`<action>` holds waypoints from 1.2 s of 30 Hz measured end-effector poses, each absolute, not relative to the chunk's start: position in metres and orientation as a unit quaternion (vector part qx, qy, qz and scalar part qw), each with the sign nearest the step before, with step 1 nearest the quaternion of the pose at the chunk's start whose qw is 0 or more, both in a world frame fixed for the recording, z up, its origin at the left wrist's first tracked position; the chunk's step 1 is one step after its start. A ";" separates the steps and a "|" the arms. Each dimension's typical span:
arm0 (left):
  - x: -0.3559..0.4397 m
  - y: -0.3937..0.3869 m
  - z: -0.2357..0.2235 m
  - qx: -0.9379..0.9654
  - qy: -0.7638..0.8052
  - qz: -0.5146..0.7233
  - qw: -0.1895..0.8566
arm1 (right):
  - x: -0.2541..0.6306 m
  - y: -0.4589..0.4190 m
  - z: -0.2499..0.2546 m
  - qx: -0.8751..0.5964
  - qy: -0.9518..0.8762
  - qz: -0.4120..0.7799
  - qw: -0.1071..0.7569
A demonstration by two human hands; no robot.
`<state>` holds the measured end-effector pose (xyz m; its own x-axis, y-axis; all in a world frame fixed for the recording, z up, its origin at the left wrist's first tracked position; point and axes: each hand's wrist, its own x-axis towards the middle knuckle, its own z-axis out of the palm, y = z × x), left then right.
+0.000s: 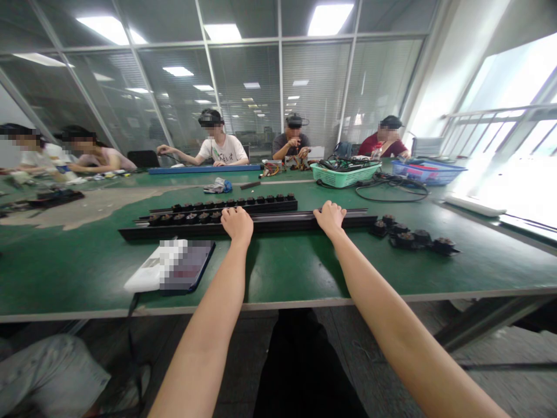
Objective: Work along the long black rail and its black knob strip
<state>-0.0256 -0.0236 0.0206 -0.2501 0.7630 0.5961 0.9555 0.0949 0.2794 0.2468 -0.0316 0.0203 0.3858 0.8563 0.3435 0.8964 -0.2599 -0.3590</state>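
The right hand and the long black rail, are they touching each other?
Touching. The head view shows the right hand resting on the long black rail, with no gap between them.

"What lies on the green surface (65, 261)?"

"A long black rail (287, 223), small black fittings (407, 239) just beside it."

"Anything else?"

"A blurred white packet (152, 273), and a green plastic basket (346, 177) farther off."
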 end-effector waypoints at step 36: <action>-0.024 -0.027 0.024 -0.594 -0.723 -0.324 0.140 | 0.250 -0.032 0.019 -0.802 -0.532 -0.046 0.267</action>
